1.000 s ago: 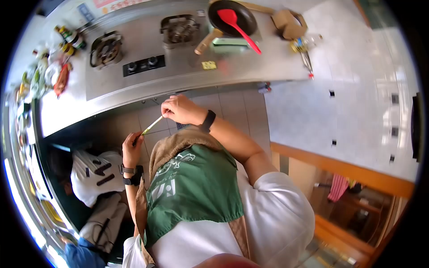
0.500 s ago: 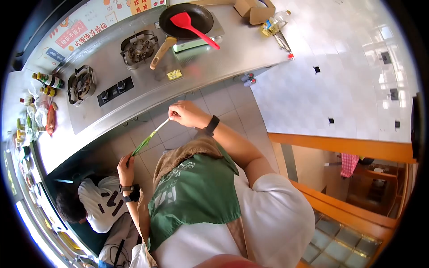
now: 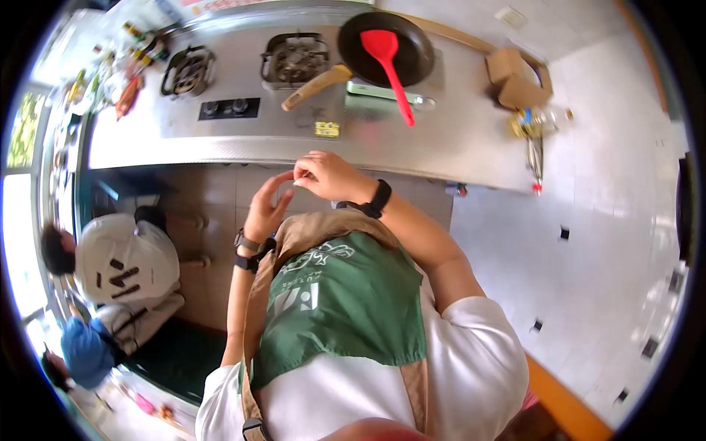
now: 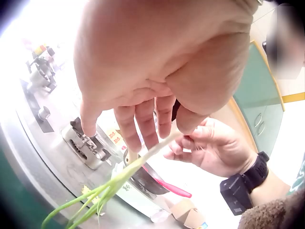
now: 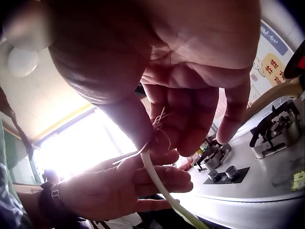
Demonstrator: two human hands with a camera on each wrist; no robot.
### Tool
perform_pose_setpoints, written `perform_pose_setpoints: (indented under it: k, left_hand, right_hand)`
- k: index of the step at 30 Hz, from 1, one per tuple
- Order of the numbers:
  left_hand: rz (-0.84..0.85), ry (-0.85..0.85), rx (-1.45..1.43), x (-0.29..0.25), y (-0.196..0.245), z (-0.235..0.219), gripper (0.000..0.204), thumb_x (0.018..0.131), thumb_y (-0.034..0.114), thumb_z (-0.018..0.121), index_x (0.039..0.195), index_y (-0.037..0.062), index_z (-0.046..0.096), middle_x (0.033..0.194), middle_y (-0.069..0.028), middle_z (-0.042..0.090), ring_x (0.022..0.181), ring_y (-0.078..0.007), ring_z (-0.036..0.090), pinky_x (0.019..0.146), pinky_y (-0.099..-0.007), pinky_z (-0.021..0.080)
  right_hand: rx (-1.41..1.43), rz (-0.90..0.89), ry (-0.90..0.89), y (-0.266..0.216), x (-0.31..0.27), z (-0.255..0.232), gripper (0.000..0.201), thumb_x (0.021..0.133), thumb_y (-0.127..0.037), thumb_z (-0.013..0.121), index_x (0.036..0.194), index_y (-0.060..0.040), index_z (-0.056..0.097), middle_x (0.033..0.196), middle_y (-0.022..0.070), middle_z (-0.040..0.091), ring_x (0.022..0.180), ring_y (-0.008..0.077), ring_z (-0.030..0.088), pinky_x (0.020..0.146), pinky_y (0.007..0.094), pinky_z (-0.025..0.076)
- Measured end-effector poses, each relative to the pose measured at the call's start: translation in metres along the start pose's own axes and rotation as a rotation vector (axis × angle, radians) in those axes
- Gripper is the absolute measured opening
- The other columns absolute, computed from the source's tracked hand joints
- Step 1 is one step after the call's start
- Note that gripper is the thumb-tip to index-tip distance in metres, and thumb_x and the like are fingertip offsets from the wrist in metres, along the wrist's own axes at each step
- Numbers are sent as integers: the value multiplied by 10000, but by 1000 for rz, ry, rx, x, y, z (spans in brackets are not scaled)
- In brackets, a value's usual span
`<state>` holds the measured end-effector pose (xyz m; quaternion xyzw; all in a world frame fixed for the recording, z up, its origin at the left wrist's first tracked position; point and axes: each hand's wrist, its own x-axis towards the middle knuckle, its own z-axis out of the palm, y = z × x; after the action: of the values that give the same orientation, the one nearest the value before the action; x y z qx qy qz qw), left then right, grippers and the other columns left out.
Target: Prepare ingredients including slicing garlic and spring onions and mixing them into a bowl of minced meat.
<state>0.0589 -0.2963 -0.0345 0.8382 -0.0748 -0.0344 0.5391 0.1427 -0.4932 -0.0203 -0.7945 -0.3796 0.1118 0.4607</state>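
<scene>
A scallion (image 4: 123, 177) with a white stem and long green leaves slants down and left in the left wrist view. My right hand (image 3: 332, 178) pinches its root end between thumb and fingers. Thin stringy roots (image 5: 160, 125) stick out beside that thumb in the right wrist view. My left hand (image 3: 263, 212) is close by, its fingers extended toward the right hand. In the left wrist view its thumb tip overlaps the top of the white stem. From the head, the scallion is mostly hidden by the hands, which are in front of the apron (image 3: 346, 309).
Beyond the hands is a steel counter with two gas burners (image 3: 296, 59). A frying pan (image 3: 419, 55) bears a red spatula (image 3: 381, 45). A cardboard box (image 3: 515, 81) and an oil bottle (image 3: 529, 122) are to the right. Another person (image 3: 129, 257) is at lower left.
My left hand has moved from the green leaves up toward the root end, so the hands are now close together. The head view has shifted.
</scene>
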Motion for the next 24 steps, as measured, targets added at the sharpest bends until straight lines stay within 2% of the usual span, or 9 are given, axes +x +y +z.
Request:
perform_pose_setpoints:
  k: [1, 3, 5, 7, 11, 15, 16, 19, 24]
  left_hand:
    - [-45, -6, 0, 0, 12, 6, 300, 927, 93, 586, 1213, 2, 569, 1137, -151, 644, 1060, -198, 599, 896, -310, 454]
    - [-64, 62, 19, 0, 12, 17, 181, 915, 88, 609, 1059, -23, 614, 967, -148, 650, 867, -200, 618, 761, -301, 483]
    - [-66, 125, -55, -4, 8, 23, 131, 879, 77, 632, 982, -4, 630, 867, -159, 619, 752, -303, 611, 652, -351, 476]
    - [-74, 183, 56, -5, 30, 18, 130, 876, 87, 639, 969, -3, 634, 860, -160, 620, 754, -317, 607, 659, -361, 483]
    - [68, 305, 103, -17, 26, 12, 115, 899, 111, 616, 925, 0, 626, 800, -132, 573, 708, -300, 560, 618, -367, 456]
    - [-61, 384, 111, -37, 30, 11, 116, 892, 119, 626, 890, 3, 627, 776, -123, 559, 707, -291, 559, 606, -374, 457]
    - [-69, 408, 144, -41, 29, 12, 123, 890, 124, 630, 879, 2, 627, 767, -121, 554, 701, -288, 556, 600, -373, 455]
    - [-84, 477, 198, -51, 22, 12, 133, 884, 129, 637, 851, 1, 629, 738, -118, 537, 686, -291, 545, 588, -372, 450]
    - [-176, 496, 219, -62, 11, 5, 138, 882, 136, 634, 849, 2, 638, 743, -130, 543, 699, -310, 550, 601, -384, 455]
  right_hand:
    - [34, -25, 19, 2, 1, 0, 97, 794, -136, 650, 804, -49, 609, 741, 121, 631, 766, 318, 607, 715, 416, 479]
    - [71, -57, 2, 1, 3, -5, 118, 796, -149, 661, 813, -47, 604, 757, 122, 632, 783, 316, 601, 721, 414, 474]
    - [84, -69, -29, -1, 8, -9, 134, 797, -157, 670, 808, -47, 594, 774, 119, 635, 800, 310, 596, 730, 411, 469]
    - [91, -74, -107, -1, 13, -12, 136, 804, -167, 669, 825, -51, 602, 795, 105, 639, 810, 305, 593, 727, 407, 470]
    - [-17, -179, -222, -4, 25, -6, 123, 839, -187, 641, 863, -67, 620, 861, 70, 646, 884, 282, 584, 803, 391, 444]
    - [-17, -218, -323, -6, 34, 14, 118, 849, -178, 627, 849, -62, 604, 845, 65, 630, 879, 270, 578, 824, 394, 430]
    - [-13, -275, -296, -7, 35, 20, 124, 831, -163, 660, 838, -52, 608, 795, 73, 628, 815, 269, 588, 768, 377, 446]
    - [19, -285, -374, -10, 44, 28, 125, 831, -161, 659, 824, -52, 599, 783, 70, 623, 801, 266, 585, 761, 379, 442]
    - [24, -328, -428, -12, 57, 46, 124, 829, -156, 658, 807, -53, 593, 762, 70, 612, 785, 267, 580, 749, 378, 440]
